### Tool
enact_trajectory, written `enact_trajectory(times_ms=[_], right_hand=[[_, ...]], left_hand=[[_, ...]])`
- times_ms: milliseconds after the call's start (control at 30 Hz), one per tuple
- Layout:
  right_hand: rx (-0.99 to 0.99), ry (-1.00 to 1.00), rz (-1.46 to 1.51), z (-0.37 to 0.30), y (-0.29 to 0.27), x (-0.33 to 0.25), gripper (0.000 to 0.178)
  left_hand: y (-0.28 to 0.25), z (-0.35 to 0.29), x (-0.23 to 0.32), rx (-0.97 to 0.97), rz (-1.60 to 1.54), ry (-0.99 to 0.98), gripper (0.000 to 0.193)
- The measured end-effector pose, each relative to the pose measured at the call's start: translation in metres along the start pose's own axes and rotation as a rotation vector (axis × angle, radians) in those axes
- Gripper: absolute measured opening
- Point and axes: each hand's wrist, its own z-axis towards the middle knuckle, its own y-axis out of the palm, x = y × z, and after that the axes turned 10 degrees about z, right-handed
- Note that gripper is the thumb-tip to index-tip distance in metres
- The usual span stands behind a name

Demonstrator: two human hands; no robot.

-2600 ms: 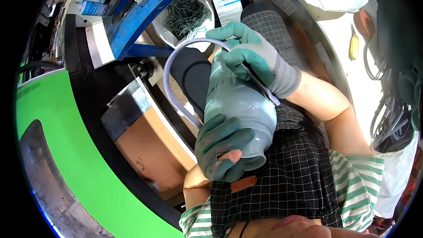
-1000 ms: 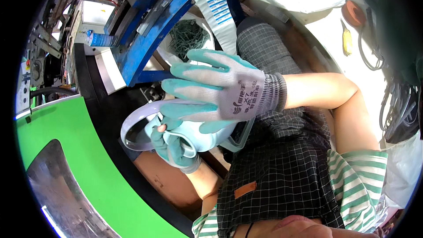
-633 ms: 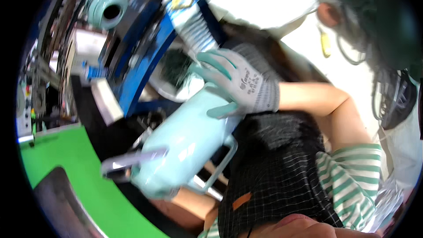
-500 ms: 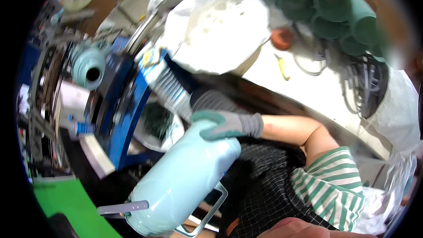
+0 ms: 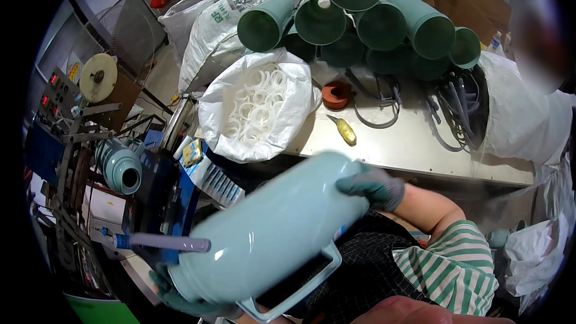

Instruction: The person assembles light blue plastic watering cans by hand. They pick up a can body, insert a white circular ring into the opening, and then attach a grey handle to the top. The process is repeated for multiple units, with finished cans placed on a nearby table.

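A pale blue thermos flask shell (image 5: 270, 228) lies tilted across my front, its wide base up to the right and its neck down to the left. My right hand (image 5: 373, 187), in a grey and green glove, grips it at the base end. Gloved too, my left hand (image 5: 189, 300) holds the neck from below, and the shell partly hides its fingers. A side handle (image 5: 300, 288) sticks out from the shell towards me. From the neck end a purple-grey carrying handle (image 5: 171, 242) extends to the left.
A white sack of translucent plastic rings (image 5: 255, 105) stands by the bench (image 5: 396, 153). Green-lined shells (image 5: 381, 27) are stacked behind. On the bench lie a tape roll (image 5: 336, 95), a yellow-handled tool (image 5: 345, 131) and grey straps (image 5: 459, 105). Left, another flask (image 5: 120, 168) sits in a machine.
The flask shell has swung up and to the right, held in both hands. My right hand has moved right along with its base. The view has shifted, showing more of the bench and stack.
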Motion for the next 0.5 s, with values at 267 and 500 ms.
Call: enact_trajectory(times_ms=[267,500], right_hand=[[0.445,-1.697,-1.009,0.004,-0.008,-0.158,0.032],[1.202,-1.223,-2.168,0.064,-0.091,-0.311,0.045]], left_hand=[[-0.006,-0.072,-0.023,-0.430,-0.224,-0.010,0.051],[-0.035,-0.109,-0.035,-0.618,-0.006,-0.092,0.040]])
